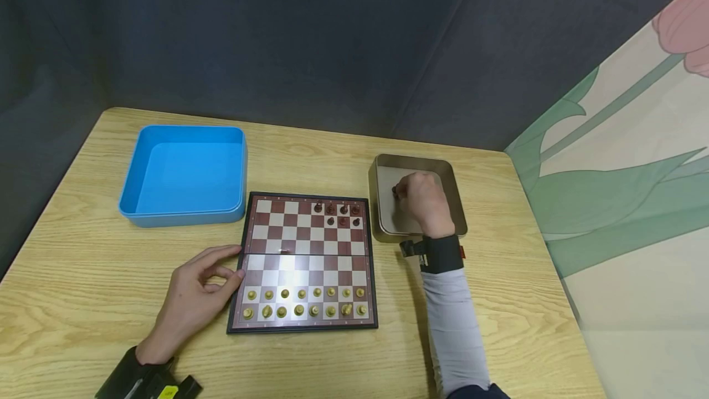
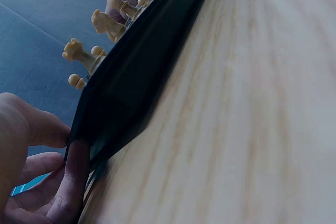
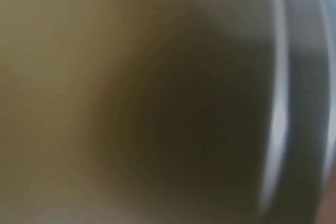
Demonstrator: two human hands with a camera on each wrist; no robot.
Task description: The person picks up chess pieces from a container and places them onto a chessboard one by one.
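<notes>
My left hand (image 1: 194, 291) holds the left edge of the folding chessboard (image 1: 307, 263) between thumb and fingers. The left wrist view shows the fingers (image 2: 73, 177) against the board's dark side. Inside the metal tin (image 1: 375, 202) is my right hand (image 1: 426, 202), its fingertips pinching a dark chess piece (image 1: 395, 191). Two rows of light chess pieces (image 1: 299, 310) stand on the near side of the board. Several dark red pieces (image 1: 343, 209) stand at its far right corner, and a small dark red piece (image 1: 284, 251) is near the fold. The right wrist view is mostly blurred.
A blue tray (image 1: 188, 205) stands at the back left of the wooden table (image 1: 310, 365). Dark cloth (image 1: 310, 48) hangs along the back. A wall with painted flowers (image 1: 620, 202) is on the right.
</notes>
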